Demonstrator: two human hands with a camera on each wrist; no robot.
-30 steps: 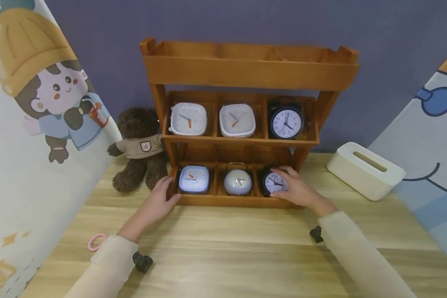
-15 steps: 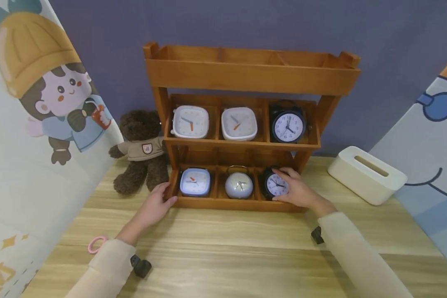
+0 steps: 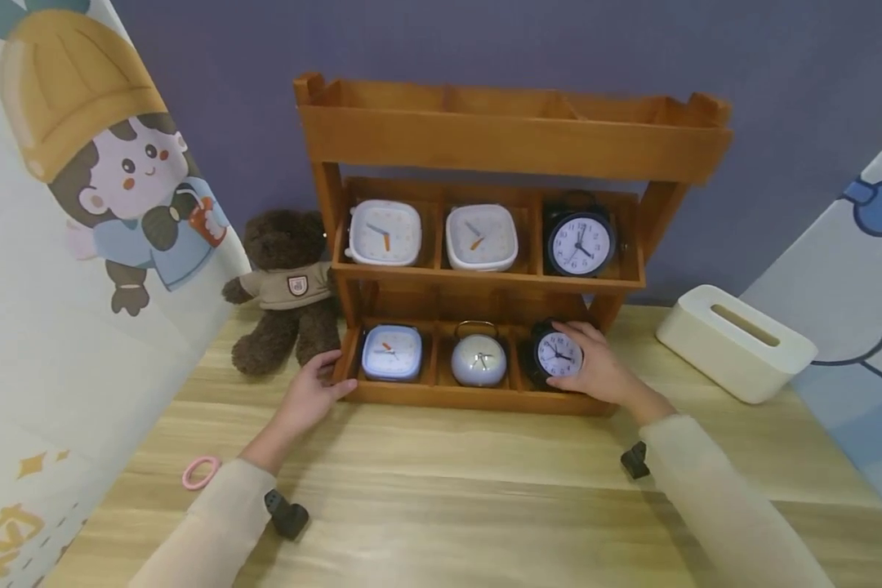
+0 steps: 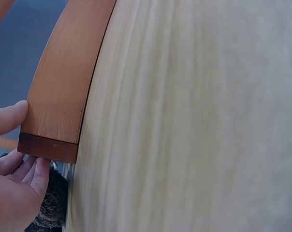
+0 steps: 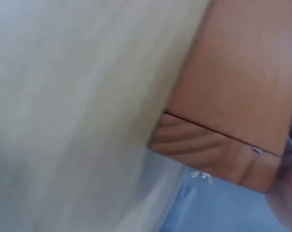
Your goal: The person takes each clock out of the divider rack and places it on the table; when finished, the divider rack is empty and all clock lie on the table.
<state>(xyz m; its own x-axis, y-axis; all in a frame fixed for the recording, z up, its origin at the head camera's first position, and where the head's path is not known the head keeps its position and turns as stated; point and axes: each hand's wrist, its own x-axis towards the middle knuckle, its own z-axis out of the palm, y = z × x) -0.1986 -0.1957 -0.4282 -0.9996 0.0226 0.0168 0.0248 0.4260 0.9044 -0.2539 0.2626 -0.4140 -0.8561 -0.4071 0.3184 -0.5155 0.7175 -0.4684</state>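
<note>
In the head view, a small black alarm clock (image 3: 541,359) stands in the lower right compartment of a brown wooden shelf (image 3: 514,145). My right hand (image 3: 604,369) holds this clock from its right side, with fingers over the top and thumb low on the front. My left hand (image 3: 303,402) grips the lower tier's left end. From the left wrist, its thumb (image 4: 11,117) shows on the front board and the other fingers against the end. Beside the held clock sit a round silver clock (image 3: 478,369) and a blue square clock (image 3: 392,366).
Two white square clocks (image 3: 385,233) and a larger black alarm clock (image 3: 581,243) fill the middle tier. A brown teddy bear (image 3: 287,286) sits left of the shelf. At right lies a cream tissue box (image 3: 720,347); a pink ring (image 3: 188,474) is by my left sleeve.
The head view has shifted a little, so the scene sits slightly further right. Both hands keep their places on the shelf end and the black clock.
</note>
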